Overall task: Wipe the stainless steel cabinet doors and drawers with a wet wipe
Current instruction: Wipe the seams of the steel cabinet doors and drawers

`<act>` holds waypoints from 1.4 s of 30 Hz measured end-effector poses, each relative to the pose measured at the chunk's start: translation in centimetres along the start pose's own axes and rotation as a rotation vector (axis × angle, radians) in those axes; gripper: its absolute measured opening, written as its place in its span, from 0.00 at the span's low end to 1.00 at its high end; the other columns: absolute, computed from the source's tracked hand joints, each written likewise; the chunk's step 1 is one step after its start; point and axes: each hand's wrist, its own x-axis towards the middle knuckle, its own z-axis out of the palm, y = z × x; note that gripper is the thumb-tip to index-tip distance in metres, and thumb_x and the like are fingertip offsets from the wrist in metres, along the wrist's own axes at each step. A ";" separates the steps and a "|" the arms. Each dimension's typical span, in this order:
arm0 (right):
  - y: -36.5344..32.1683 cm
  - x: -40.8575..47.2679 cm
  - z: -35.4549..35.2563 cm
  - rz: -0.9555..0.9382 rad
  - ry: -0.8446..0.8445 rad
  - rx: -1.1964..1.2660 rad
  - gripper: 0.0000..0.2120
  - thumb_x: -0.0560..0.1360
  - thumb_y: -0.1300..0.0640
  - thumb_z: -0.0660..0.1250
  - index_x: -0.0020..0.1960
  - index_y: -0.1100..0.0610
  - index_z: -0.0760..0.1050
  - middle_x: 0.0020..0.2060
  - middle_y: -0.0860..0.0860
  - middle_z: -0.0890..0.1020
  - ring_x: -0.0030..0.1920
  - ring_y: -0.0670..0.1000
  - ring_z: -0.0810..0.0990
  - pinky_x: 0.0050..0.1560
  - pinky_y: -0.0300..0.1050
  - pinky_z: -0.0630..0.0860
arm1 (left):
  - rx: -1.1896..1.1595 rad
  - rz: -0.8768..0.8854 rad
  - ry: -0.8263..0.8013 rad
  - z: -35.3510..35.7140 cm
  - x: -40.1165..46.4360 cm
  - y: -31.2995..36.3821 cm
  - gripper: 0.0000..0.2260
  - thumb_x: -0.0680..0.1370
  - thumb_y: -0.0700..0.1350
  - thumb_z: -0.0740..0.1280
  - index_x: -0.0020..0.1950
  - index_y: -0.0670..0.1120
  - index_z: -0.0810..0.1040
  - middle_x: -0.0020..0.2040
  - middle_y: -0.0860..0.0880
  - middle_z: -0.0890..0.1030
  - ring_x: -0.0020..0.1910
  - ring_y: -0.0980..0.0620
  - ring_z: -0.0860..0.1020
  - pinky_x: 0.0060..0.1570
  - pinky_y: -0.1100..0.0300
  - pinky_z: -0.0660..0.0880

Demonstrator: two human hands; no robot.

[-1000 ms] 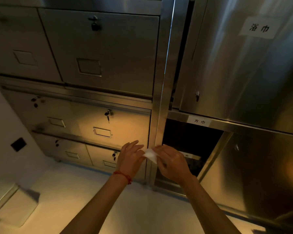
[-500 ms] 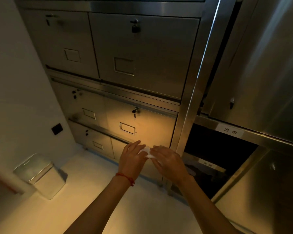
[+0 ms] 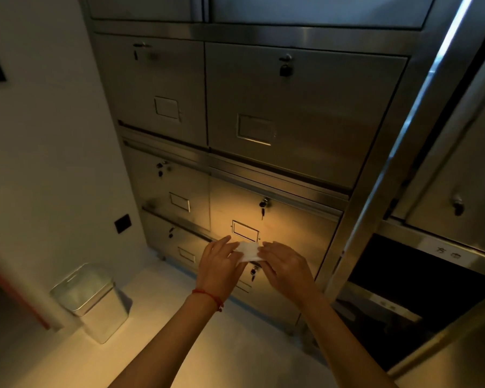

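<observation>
Nearest, the left hand (image 3: 220,266) and right hand (image 3: 286,267) meet at centre frame, each pinching an edge of the small white wipe (image 3: 248,251) stretched between them, clear of the steel. At 8 o'clock a metal bin (image 3: 91,301) stands on the floor (image 3: 151,345). Beyond, toward 12 o'clock, rise the drawers (image 3: 289,233) and cabinet doors (image 3: 300,113). The likely risk is a thin wipe tearing or slipping loose while being spread, or snagging on the keys (image 3: 262,210) hanging from the locks.
</observation>
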 end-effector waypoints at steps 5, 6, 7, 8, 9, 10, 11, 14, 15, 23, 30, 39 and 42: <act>-2.3 3.9 3.1 0.014 0.021 -0.058 0.16 0.60 0.63 0.80 0.47 0.63 0.83 0.42 0.56 0.85 0.43 0.53 0.85 0.47 0.48 0.79 | 0.026 0.023 0.029 -1.2 2.1 -4.8 0.14 0.53 0.40 0.83 0.35 0.43 0.84 0.41 0.43 0.84 0.45 0.41 0.83 0.44 0.41 0.79; -2.7 4.7 3.7 0.018 0.024 -0.073 0.17 0.60 0.62 0.80 0.47 0.63 0.83 0.43 0.56 0.85 0.43 0.53 0.85 0.47 0.48 0.79 | 0.032 0.024 0.033 -1.4 2.4 -5.7 0.14 0.53 0.40 0.83 0.35 0.43 0.84 0.41 0.43 0.84 0.45 0.41 0.83 0.44 0.41 0.78; -3.1 5.3 4.2 0.024 0.025 -0.084 0.17 0.61 0.62 0.80 0.48 0.63 0.82 0.43 0.56 0.85 0.43 0.53 0.84 0.47 0.48 0.79 | 0.041 0.026 0.035 -1.5 2.7 -6.4 0.14 0.53 0.41 0.83 0.34 0.44 0.84 0.42 0.43 0.84 0.45 0.41 0.83 0.44 0.42 0.78; -3.5 5.9 4.8 0.030 0.026 -0.092 0.17 0.61 0.61 0.80 0.48 0.63 0.82 0.43 0.56 0.85 0.43 0.53 0.84 0.47 0.48 0.79 | 0.048 0.031 0.037 -1.7 2.9 -7.2 0.14 0.53 0.41 0.84 0.34 0.44 0.84 0.42 0.44 0.84 0.45 0.42 0.83 0.45 0.42 0.78; -3.8 6.5 5.3 0.037 0.029 -0.096 0.17 0.61 0.61 0.80 0.48 0.63 0.82 0.43 0.57 0.85 0.43 0.53 0.84 0.47 0.49 0.79 | 0.050 0.040 0.041 -1.7 3.0 -7.9 0.14 0.53 0.41 0.84 0.34 0.44 0.84 0.42 0.44 0.85 0.45 0.42 0.83 0.45 0.43 0.77; -4.2 7.0 5.8 0.042 0.035 -0.100 0.17 0.61 0.61 0.80 0.48 0.63 0.82 0.43 0.56 0.85 0.44 0.54 0.84 0.47 0.49 0.79 | 0.049 0.051 0.047 -1.8 3.2 -8.5 0.14 0.53 0.41 0.84 0.34 0.44 0.84 0.42 0.44 0.85 0.45 0.42 0.83 0.45 0.43 0.77; -4.5 7.6 6.3 0.045 0.042 -0.107 0.17 0.60 0.61 0.80 0.47 0.62 0.83 0.43 0.56 0.85 0.44 0.54 0.84 0.47 0.49 0.79 | 0.044 0.061 0.052 -1.8 3.3 -9.1 0.14 0.53 0.41 0.84 0.34 0.44 0.84 0.42 0.44 0.84 0.45 0.42 0.83 0.45 0.43 0.77; -5.0 8.9 7.6 0.059 0.061 -0.137 0.15 0.58 0.62 0.81 0.44 0.62 0.84 0.41 0.56 0.85 0.42 0.53 0.85 0.46 0.50 0.80 | 0.026 0.075 0.056 -1.8 3.7 -10.6 0.14 0.54 0.41 0.83 0.35 0.44 0.84 0.42 0.44 0.85 0.46 0.43 0.83 0.46 0.43 0.77; -5.0 9.2 8.0 0.067 0.065 -0.147 0.15 0.58 0.63 0.81 0.43 0.62 0.84 0.41 0.56 0.85 0.42 0.53 0.85 0.46 0.50 0.80 | 0.019 0.076 0.053 -1.8 3.8 -11.0 0.13 0.56 0.42 0.83 0.36 0.44 0.84 0.42 0.45 0.85 0.46 0.43 0.83 0.47 0.44 0.77; -3.6 11.7 9.8 0.090 0.059 -0.171 0.17 0.56 0.65 0.82 0.43 0.62 0.84 0.42 0.57 0.85 0.43 0.55 0.85 0.45 0.53 0.81 | 0.017 0.078 0.040 -2.2 5.3 -14.1 0.13 0.59 0.43 0.82 0.40 0.44 0.85 0.43 0.45 0.85 0.47 0.44 0.83 0.45 0.45 0.78; -1.4 14.2 10.8 0.026 0.056 -0.135 0.19 0.53 0.65 0.83 0.43 0.60 0.84 0.42 0.56 0.85 0.43 0.54 0.85 0.46 0.52 0.80 | 0.020 0.109 -0.049 -1.0 8.2 -15.9 0.19 0.57 0.42 0.82 0.45 0.43 0.84 0.47 0.43 0.84 0.48 0.42 0.82 0.46 0.45 0.77; 2.3 18.4 12.8 -0.096 0.092 -0.048 0.20 0.53 0.63 0.83 0.44 0.61 0.83 0.42 0.55 0.85 0.44 0.53 0.84 0.50 0.49 0.78 | 0.020 0.031 -0.123 1.4 12.3 -17.7 0.21 0.73 0.45 0.72 0.65 0.42 0.75 0.65 0.41 0.75 0.67 0.41 0.69 0.66 0.48 0.61; 3.3 19.1 13.5 -0.146 0.088 -0.018 0.22 0.53 0.62 0.83 0.45 0.62 0.83 0.42 0.56 0.85 0.43 0.53 0.85 0.49 0.50 0.78 | 0.037 0.030 -0.075 1.7 13.6 -17.8 0.22 0.69 0.43 0.75 0.61 0.40 0.78 0.60 0.40 0.78 0.63 0.38 0.74 0.61 0.44 0.68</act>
